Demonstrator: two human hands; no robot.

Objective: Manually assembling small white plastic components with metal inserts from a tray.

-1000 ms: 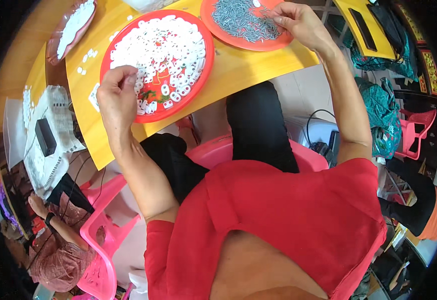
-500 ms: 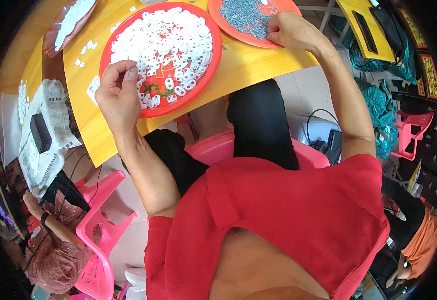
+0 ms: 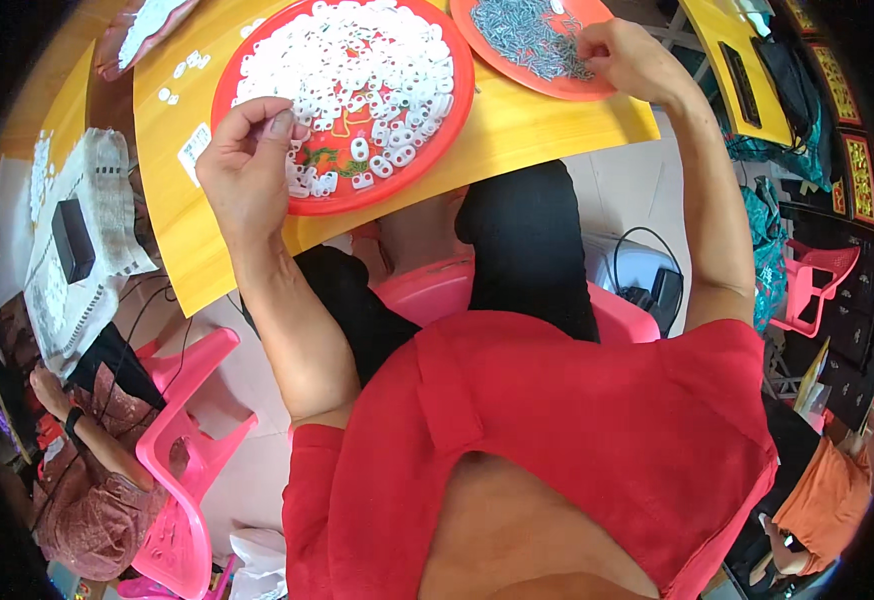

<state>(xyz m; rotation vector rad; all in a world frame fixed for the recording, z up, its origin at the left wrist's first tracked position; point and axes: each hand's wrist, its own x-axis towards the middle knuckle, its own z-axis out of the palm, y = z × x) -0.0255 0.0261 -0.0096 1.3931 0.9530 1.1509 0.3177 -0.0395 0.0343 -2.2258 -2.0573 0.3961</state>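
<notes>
My left hand hovers at the near left rim of a red round tray heaped with small white plastic pieces. Its thumb and fingers are pinched together; whether a white piece sits between them I cannot tell. My right hand rests at the near right edge of a second red tray that holds a pile of small grey metal parts, with its fingertips down among them. Both trays lie on a yellow table.
Loose white pieces and a dish lie at the table's far left. A pink plastic chair and another person are at the lower left. A box with cables sits on the floor to the right.
My left hand has lifted slightly from the white pieces with fingers pinched. My right hand stays at the grey-parts tray. The view has shifted a little.
</notes>
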